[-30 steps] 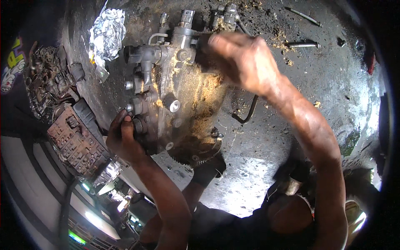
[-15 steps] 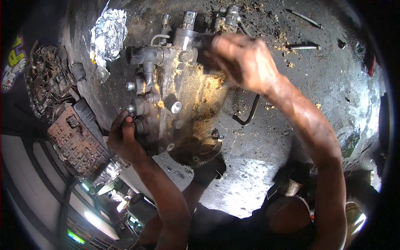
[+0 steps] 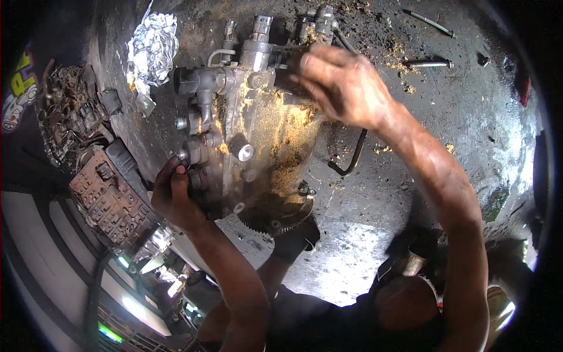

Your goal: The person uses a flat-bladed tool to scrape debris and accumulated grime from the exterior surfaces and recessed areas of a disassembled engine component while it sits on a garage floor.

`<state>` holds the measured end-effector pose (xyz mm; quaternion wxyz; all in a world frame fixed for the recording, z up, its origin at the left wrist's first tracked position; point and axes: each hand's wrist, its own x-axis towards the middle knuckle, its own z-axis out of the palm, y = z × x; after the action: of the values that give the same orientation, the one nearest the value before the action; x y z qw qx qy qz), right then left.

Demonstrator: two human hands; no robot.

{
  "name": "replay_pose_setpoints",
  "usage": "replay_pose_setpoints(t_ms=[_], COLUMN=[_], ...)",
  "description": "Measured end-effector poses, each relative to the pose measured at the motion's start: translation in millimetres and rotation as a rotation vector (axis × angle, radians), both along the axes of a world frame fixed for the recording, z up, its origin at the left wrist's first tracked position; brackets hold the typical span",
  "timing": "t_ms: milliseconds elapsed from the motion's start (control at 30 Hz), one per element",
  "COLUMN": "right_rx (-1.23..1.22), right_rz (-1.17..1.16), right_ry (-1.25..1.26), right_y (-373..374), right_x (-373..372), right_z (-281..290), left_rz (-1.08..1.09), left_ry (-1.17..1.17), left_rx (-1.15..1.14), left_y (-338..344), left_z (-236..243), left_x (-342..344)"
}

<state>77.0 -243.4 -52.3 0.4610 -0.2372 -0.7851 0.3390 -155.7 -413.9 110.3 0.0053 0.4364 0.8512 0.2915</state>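
Fingers (image 3: pixel 319 69) of the right hand (image 3: pixel 355 91) curled inward, palm side down, over the upper right flank of a grimy metal assembly (image 3: pixel 234 126). Left hand (image 3: pixel 179 196) at its left flank, thumb and forefinger bent close beside a threaded stub (image 3: pixel 181 155). Dark shadow and blur under both hands; cannot tell whether either set of fingers is grasping anything or only resting.

Assembly lies on a dark, stained work surface (image 3: pixel 375 193), between the two hands, toothed gear (image 3: pixel 252 223) showing at its near end. Tan, sawdust-like grains (image 3: pixel 299 120) caked on its upper face, more scattered beyond the right hand.

To its right, a bent dark rod (image 3: pixel 352 165); farther off, a bolt (image 3: pixel 431 64) and a second, longer bolt (image 3: pixel 430 23). Crumpled silvery wrapping (image 3: pixel 153 50) upper left. Rusty brown block (image 3: pixel 111 202), pitted all over, lower left.
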Motion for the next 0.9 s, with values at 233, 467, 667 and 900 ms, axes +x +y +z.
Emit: replay_pose_setpoints(t_ms=[233,467,667,900], right_rx=[-0.091,0.009,-0.032,-0.045], right_rz=[-0.012,0.010,-0.032,0.020], right_ry=[-0.029,0.020,-0.031,-0.019], right_y=[3,7,8,6], right_x=[1,-4,-5,1], right_z=[2,-6,2,6], left_rz=[0.057,0.082,0.068,-0.154], left_ry=[-0.107,-0.063,-0.148,0.069], left_rx=[0.026,-0.048,0.056,-0.036], left_y=[3,4,-1,-9], left_z=[3,4,1,-4], left_x=[8,7,1,-8])
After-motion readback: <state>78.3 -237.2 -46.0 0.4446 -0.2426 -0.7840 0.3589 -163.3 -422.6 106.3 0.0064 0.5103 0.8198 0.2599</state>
